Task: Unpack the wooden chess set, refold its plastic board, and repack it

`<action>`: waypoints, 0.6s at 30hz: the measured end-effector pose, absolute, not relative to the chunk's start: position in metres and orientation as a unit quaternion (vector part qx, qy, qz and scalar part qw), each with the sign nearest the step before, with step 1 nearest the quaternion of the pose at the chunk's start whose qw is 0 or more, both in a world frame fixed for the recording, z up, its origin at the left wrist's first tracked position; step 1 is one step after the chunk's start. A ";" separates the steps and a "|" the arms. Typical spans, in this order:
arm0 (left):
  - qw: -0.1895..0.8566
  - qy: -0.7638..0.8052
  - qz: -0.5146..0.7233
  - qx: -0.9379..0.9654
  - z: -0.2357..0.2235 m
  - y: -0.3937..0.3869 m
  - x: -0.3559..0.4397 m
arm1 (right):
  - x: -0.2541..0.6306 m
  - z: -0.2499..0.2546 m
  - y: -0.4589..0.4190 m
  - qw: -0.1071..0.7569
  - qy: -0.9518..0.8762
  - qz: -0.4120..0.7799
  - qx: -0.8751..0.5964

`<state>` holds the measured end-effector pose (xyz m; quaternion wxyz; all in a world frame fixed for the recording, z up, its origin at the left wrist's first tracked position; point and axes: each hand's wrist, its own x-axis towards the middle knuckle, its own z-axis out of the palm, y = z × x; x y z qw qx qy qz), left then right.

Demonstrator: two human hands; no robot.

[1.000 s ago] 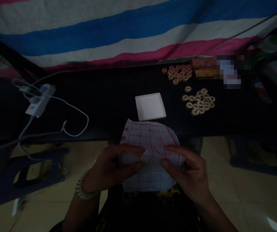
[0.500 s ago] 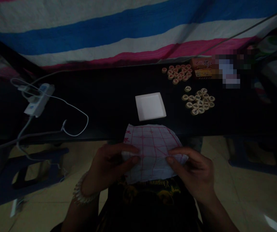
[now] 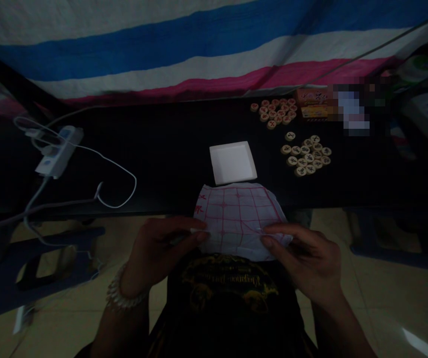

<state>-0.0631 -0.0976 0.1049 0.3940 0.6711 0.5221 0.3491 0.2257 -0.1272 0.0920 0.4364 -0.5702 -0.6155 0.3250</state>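
Now that the xiangqi sheet [image 3: 239, 214] has moved farther out from the body and opened flatter, its far edge lies over the near edge of the desk [image 3: 154, 164], just short of the white tray [image 3: 232, 163], while its near part hangs above the dark printed T-shirt [image 3: 228, 298]. Thin and pale, it is ruled with a pink grid and carries pink characters at the left; creases run across it, its outline is ragged and rounded, and the near corners bunch up where it is held. The left hand [image 3: 161, 248] grips the sheet's left edge in a narrow pinch between thumb and fingers, a beaded bracelet [image 3: 124, 293] on its wrist, and the right hand [image 3: 303, 253] holds the near right corner in a similar narrow pinch. Beyond the tray to the right, the red-marked pieces [image 3: 273, 113] and black-marked pieces [image 3: 305, 156] lie in two loose clusters on the desk.
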 end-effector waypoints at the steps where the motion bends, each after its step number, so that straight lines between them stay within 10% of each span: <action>1: 0.390 0.520 0.351 0.674 0.106 -0.097 -0.063 | 0.226 0.092 -0.127 0.432 -0.619 0.323 -0.570; 18: 0.358 0.457 0.368 0.726 0.108 -0.090 -0.065 | 0.236 0.086 -0.117 0.406 -0.689 0.255 -0.544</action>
